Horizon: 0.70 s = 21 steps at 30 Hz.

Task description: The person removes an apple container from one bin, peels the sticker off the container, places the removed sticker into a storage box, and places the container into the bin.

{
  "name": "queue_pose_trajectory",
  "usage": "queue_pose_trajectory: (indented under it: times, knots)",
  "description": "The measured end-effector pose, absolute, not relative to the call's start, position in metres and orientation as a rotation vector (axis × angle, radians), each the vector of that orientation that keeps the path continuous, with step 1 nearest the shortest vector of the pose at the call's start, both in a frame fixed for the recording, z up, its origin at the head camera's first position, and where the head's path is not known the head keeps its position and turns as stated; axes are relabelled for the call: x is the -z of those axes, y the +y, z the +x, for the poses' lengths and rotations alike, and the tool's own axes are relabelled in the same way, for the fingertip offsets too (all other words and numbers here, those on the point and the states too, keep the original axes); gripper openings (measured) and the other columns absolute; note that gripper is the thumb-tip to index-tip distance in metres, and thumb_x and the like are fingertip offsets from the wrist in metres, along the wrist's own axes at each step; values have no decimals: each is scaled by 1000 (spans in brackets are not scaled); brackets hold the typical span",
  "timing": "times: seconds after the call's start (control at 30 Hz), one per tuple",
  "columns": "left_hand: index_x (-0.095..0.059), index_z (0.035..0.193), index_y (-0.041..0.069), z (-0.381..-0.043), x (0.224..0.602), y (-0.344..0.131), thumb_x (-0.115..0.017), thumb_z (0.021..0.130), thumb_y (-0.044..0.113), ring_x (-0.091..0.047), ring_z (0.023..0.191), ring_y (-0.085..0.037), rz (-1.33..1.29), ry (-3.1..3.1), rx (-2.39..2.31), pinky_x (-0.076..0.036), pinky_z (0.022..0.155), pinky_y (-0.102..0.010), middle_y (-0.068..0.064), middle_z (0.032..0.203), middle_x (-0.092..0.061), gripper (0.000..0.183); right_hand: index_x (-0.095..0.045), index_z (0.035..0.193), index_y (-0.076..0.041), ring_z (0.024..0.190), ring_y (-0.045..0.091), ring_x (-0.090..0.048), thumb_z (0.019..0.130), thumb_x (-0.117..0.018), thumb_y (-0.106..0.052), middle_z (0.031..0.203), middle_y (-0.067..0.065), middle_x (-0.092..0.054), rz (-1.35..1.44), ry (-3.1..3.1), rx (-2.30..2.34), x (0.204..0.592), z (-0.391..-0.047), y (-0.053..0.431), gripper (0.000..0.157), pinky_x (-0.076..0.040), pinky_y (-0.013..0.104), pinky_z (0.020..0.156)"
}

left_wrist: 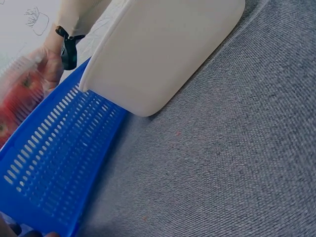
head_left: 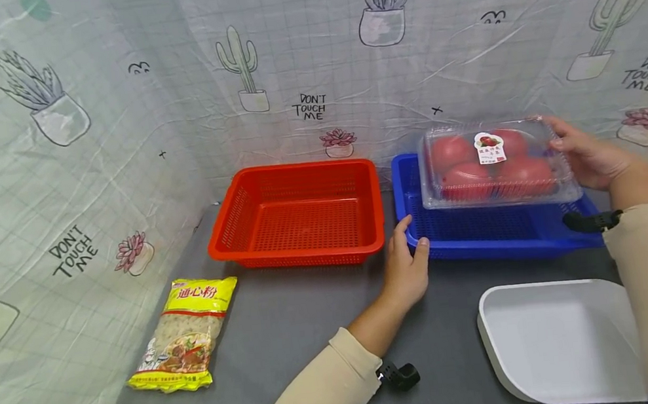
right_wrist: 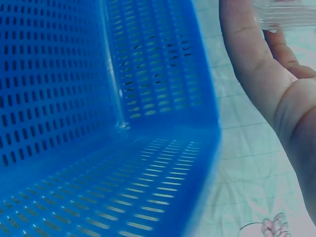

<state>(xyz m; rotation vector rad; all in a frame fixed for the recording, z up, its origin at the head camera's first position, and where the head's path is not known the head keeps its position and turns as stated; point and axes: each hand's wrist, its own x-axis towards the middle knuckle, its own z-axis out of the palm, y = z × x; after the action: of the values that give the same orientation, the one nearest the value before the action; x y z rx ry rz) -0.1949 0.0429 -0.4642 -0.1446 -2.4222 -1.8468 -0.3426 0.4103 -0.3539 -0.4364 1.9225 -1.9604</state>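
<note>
My right hand (head_left: 597, 153) grips the right end of a clear plastic box of red tomatoes (head_left: 525, 175), with a white label on its lid. The box is held tilted over the back of the blue basket (head_left: 481, 231), overlapping it in the head view. At the basket's front left corner, my left hand (head_left: 405, 269) holds the rim, thumb toward the front and fingers along the left side. The left wrist view shows the basket's slotted wall (left_wrist: 54, 143) and only fingertips at the lower edge. In the right wrist view, the box's edge (right_wrist: 286, 15) shows beside the hand.
A red basket (head_left: 300, 260) stands left of the blue one. Front left lies a yellow bag of macaroni (head_left: 186, 335). A white tray (head_left: 558, 342) sits at the front right, partly behind the right sleeve. Behind the baskets hangs a cactus-print sheet (head_left: 285, 54).
</note>
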Motion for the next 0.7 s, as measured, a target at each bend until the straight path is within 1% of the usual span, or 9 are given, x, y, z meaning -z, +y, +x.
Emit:
queue_pose_trajectory:
  times: [0.13, 0.23, 0.33, 0.4, 0.47, 0.53, 0.63, 0.7]
  knots:
    - [-40, 163, 22, -197, 459, 43, -56, 110, 26, -48, 145, -32, -140, -2426, 1797, -37, 121, -54, -14, 159, -45, 56, -35, 161, -37, 108, 17, -72, 108, -52, -27, 138, -7, -63, -480, 1883, 2003, 340, -337, 411, 57, -65, 41, 78]
    - [-41, 163, 23, -197, 454, 43, -57, 109, 28, -46, 146, -32, -144, -2414, 1776, -36, 122, -53, -12, 162, -41, 56, -33, 163, -36, 106, 19, -74, 107, -53, -28, 139, -5, -63, -492, 1859, 2011, 332, -334, 411, 60, -65, 41, 78]
    - [-44, 162, 23, -195, 447, 42, -57, 109, 30, -41, 150, -35, -152, -2392, 1782, -34, 123, -57, -14, 166, -35, 55, -33, 163, -37, 102, 20, -76, 107, -55, -27, 139, -2, -64, -490, 1826, 2026, 325, -331, 412, 61, -65, 40, 77]
    - [-45, 161, 24, -192, 443, 42, -58, 109, 32, -38, 152, -38, -146, -2390, 1794, -33, 123, -59, -15, 168, -32, 54, -34, 163, -38, 99, 20, -76, 107, -56, -25, 138, -2, -63, -500, 1821, 2029, 323, -328, 413, 62, -65, 39, 76]
    - [-46, 161, 25, -189, 438, 42, -58, 109, 34, -35, 154, -41, -147, -2386, 1814, -31, 123, -62, -17, 170, -28, 54, -34, 164, -38, 98, 20, -76, 106, -58, -23, 139, -1, -60, -519, 1806, 2037, 321, -324, 414, 64, -65, 38, 76]
    - [-47, 160, 29, -184, 432, 41, -58, 109, 36, -34, 155, -41, -146, -2380, 1835, -30, 122, -64, -16, 172, -25, 53, -35, 164, -38, 97, 19, -75, 106, -59, -22, 140, 0, -56, -548, 1797, 2037, 320, -321, 416, 65, -65, 38, 75]
    - [-46, 160, 29, -180, 422, 36, -56, 109, 33, -34, 155, -39, -189, -2350, 1862, -29, 123, -63, -14, 172, -27, 52, -37, 163, -39, 95, 19, -74, 105, -62, -22, 139, 0, -50, -570, 1783, 2034, 318, -315, 417, 66, -65, 38, 73]
    - [-46, 160, 29, -178, 416, 32, -54, 110, 30, -36, 154, -37, -221, -2316, 1881, -31, 123, -62, -13, 169, -32, 51, -36, 164, -39, 94, 20, -74, 105, -63, -22, 137, 1, -51, -592, 1764, 2028, 318, -311, 416, 67, -65, 39, 72]
